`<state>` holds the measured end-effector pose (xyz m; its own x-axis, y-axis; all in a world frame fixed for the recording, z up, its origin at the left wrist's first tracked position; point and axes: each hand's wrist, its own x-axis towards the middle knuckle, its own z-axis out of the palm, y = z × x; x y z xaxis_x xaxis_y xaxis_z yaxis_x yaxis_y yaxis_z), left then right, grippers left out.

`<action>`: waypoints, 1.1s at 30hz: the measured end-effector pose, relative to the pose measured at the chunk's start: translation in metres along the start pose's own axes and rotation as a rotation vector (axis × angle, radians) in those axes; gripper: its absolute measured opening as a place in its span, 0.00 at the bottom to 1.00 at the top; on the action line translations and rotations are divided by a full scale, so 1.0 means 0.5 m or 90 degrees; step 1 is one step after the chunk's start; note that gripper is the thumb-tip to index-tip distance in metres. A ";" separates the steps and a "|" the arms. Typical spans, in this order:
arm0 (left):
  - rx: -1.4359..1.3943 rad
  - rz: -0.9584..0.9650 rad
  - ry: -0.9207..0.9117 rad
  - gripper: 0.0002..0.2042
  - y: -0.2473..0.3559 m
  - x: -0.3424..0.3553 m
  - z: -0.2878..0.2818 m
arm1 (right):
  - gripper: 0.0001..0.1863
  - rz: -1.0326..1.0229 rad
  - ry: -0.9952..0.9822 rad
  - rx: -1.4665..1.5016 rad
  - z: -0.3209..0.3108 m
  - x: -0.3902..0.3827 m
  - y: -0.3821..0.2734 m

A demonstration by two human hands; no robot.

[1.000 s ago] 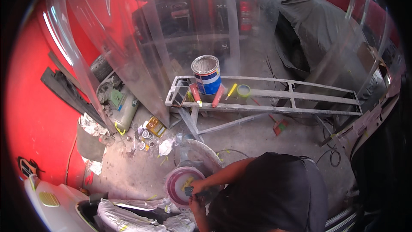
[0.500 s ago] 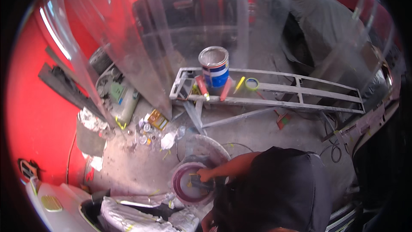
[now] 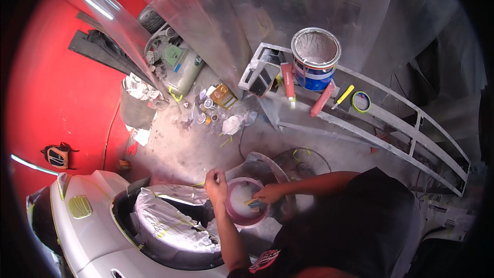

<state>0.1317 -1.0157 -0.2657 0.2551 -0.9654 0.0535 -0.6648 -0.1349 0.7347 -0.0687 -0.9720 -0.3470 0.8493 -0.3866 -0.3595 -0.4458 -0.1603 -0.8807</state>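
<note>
A pinkish-purple bucket of cloudy whitish water stands on the floor in front of me. Over its right side my right hand grips a small dark block with a yellowish edge, held just above or at the water; which one I cannot tell. My left hand is raised at the bucket's left rim with fingers curled in. Whatever it may hold is hidden. Close to my left forearm is a pale car body with whitish masking sheet over its opening.
A metal frame stand bears a blue-and-white paint can, red sanding blocks, a yellow-handled tool and a tape roll. Cans and rags litter the floor by an air compressor. Clear plastic sheeting hangs behind.
My view has swung, so the stand and bucket sit differently in the picture. My left hand has come up beside the bucket. My right hand, still at the bucket, shows the block more clearly.
</note>
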 end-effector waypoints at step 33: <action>0.109 0.199 -0.197 0.52 0.311 0.485 0.616 | 0.24 0.136 0.167 0.265 -0.195 -0.370 0.130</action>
<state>-0.1260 -1.3394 -0.3469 -0.1792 -0.9833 0.0315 -0.7895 0.1628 0.5918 -0.2821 -0.9993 -0.3076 0.6289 -0.5935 -0.5022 -0.4057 0.3005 -0.8632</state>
